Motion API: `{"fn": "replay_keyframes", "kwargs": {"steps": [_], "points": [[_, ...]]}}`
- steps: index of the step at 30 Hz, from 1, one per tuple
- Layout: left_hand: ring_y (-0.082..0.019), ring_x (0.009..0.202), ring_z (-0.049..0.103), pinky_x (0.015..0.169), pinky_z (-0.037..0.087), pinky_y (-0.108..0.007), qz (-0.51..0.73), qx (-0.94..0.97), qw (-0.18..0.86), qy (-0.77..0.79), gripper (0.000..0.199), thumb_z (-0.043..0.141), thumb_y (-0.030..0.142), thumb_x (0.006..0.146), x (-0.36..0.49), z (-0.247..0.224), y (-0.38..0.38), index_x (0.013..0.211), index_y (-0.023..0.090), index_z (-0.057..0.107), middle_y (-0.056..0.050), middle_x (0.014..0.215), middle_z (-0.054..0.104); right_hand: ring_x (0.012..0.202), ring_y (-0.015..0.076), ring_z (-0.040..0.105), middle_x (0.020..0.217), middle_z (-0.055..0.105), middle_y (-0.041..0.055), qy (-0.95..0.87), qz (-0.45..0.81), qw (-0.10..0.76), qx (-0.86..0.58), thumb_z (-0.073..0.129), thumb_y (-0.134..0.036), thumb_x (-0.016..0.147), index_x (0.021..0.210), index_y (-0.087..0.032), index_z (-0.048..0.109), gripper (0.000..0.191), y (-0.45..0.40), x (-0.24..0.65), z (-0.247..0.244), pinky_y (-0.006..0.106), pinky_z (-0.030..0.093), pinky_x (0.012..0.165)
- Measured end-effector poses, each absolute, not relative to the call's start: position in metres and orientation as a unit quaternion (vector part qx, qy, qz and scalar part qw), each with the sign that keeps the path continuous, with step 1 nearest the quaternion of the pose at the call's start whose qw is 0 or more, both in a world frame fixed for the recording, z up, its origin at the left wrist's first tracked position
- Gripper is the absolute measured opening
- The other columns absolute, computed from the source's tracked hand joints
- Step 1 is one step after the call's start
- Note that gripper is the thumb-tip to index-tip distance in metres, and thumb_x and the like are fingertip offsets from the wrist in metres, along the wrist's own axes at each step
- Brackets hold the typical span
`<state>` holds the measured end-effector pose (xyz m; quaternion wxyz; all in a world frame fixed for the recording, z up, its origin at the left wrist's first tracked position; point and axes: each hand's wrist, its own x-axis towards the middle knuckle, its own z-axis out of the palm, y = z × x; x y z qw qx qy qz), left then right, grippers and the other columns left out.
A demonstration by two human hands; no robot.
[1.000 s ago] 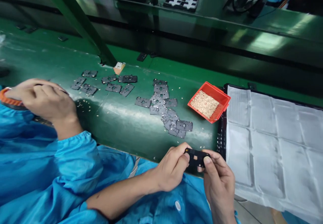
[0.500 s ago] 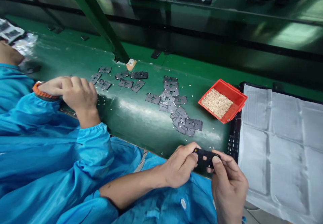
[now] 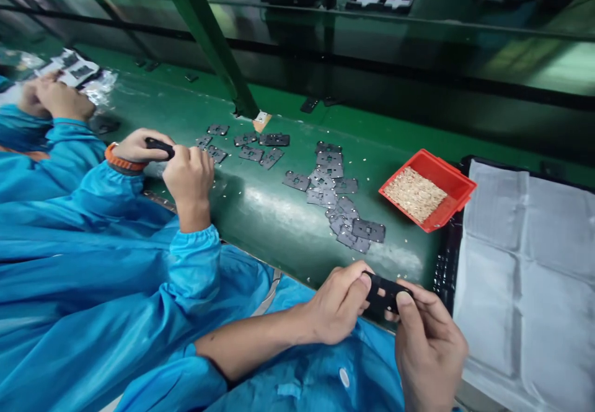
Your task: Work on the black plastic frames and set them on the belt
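Note:
A thin black plate [image 3: 383, 294] with a square cutout is held between both my hands, close to the bench's front edge. My left hand [image 3: 338, 303] pinches its left end, thumb on top. At the other end my right hand [image 3: 425, 331] grips the plate's right corner with thumb and fingers. Just beyond lies an overlapping pile of similar dark plates [image 3: 320, 196] on the green bench. Off to the right of the pile, a red bin [image 3: 453, 190] holds many small pale pieces [image 3: 413, 194].
Right of me is a black tray [image 3: 447, 257] covered by a white sheet [image 3: 493, 300]. A co-worker's hands [image 3: 188, 179] hold a dark part on the left, near more plates [image 3: 251, 153]. A slanted green post [image 3: 209, 40] meets the bench. Pale bits lie scattered about.
The view has shifted, so the bench items appear farther right. My two hands keep the black plate in much the same hold. The co-worker's hands now show a dark part.

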<state>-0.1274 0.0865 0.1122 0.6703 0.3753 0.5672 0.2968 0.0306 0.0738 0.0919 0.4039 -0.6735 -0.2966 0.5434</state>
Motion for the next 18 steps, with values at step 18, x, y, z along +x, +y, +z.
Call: {"fn": "replay_keyframes", "kwargs": {"steps": [18], "points": [[-0.012,0.062,0.044,0.056,0.035,-0.023,0.292,0.294,0.661,0.625,0.032,0.036,0.036,0.105,-0.123,0.114,0.086,0.078,0.021,0.044,0.004,0.067,0.043,0.06,0.0138,0.067,0.082,0.075,0.0028,-0.325,0.612,0.374,-0.616,0.077,-0.039,0.094,0.105,-0.02,0.079,0.022,0.073,0.036,0.083,0.023,0.058,0.055]]}}
